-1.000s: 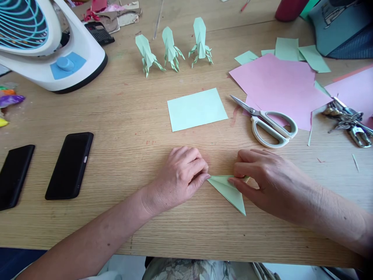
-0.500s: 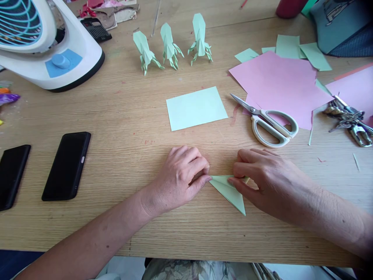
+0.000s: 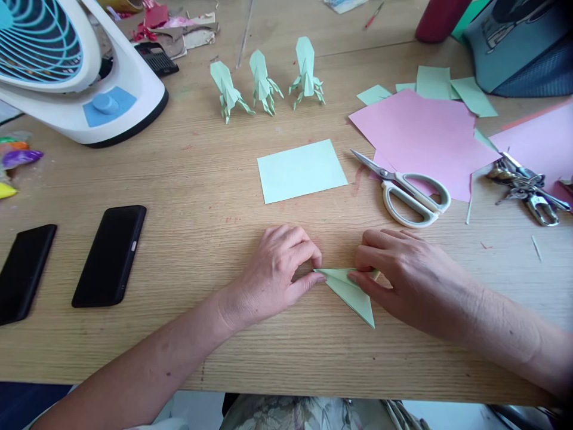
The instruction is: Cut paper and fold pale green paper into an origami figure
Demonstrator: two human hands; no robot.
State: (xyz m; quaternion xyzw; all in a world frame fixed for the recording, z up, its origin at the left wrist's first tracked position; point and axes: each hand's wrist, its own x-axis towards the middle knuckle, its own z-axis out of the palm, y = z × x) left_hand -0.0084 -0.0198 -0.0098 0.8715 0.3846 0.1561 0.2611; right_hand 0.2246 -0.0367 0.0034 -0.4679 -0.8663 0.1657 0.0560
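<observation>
A pale green folded paper triangle [image 3: 351, 292] lies flat on the wooden table [image 3: 201, 197] near its front edge. My left hand [image 3: 280, 272] has its fingers curled, and the fingertips press the triangle's left corner. My right hand [image 3: 403, 278] covers the triangle's right part, fingers closed and pinching its upper edge. A flat pale green paper rectangle [image 3: 301, 170] lies just beyond both hands. Three folded green paper figures [image 3: 264, 80] stand in a row further back.
White-handled scissors [image 3: 409, 191] lie right of the rectangle on pink paper sheets [image 3: 416, 134] with green offcuts. A key bunch [image 3: 526, 188] is at far right. Two black phones [image 3: 110, 254] lie left. A white fan [image 3: 67, 65] stands at back left.
Both hands stay on the green triangle in nearly the same pose. The view has tipped slightly, so the table objects sit a little lower in the frame.
</observation>
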